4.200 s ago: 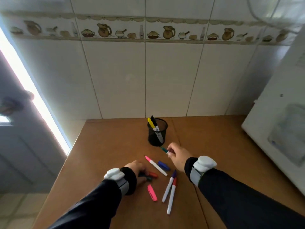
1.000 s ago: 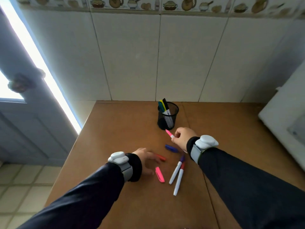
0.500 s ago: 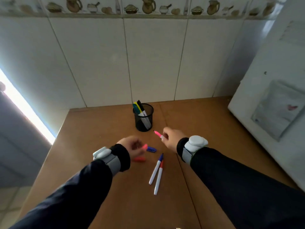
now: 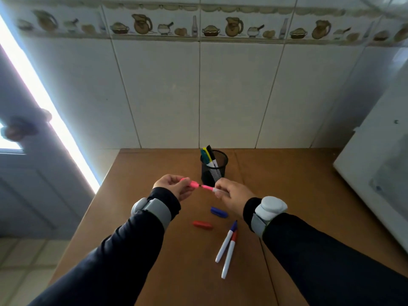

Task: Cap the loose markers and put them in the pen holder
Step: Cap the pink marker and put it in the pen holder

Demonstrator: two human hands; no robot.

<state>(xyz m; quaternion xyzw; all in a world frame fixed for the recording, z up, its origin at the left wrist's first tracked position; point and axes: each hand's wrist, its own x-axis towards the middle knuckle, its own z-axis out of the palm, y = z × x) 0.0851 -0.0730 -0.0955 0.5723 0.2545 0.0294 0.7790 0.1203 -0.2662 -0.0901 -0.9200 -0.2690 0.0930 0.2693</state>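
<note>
My left hand [image 4: 174, 188] pinches a pink cap [image 4: 191, 183], and my right hand [image 4: 233, 196] holds a pink marker [image 4: 207, 187] by its white barrel. The marker's tip points into the cap's mouth, just in front of the black mesh pen holder [image 4: 217, 173], which holds three capped markers. On the wooden table [image 4: 154, 173] lie a blue cap [image 4: 218, 212], a red cap [image 4: 202, 224], an uncapped blue marker [image 4: 226, 241] and an uncapped red marker [image 4: 229, 255], side by side.
A white appliance [image 4: 375, 173] stands along the table's right side. A tiled wall rises right behind the pen holder. The table's left edge drops off toward a door and a tiled floor.
My left hand has lifted the pink cap off the table and both hands have come together, bringing the pink marker's tip to the cap. Before that, a green marker went into the holder.
</note>
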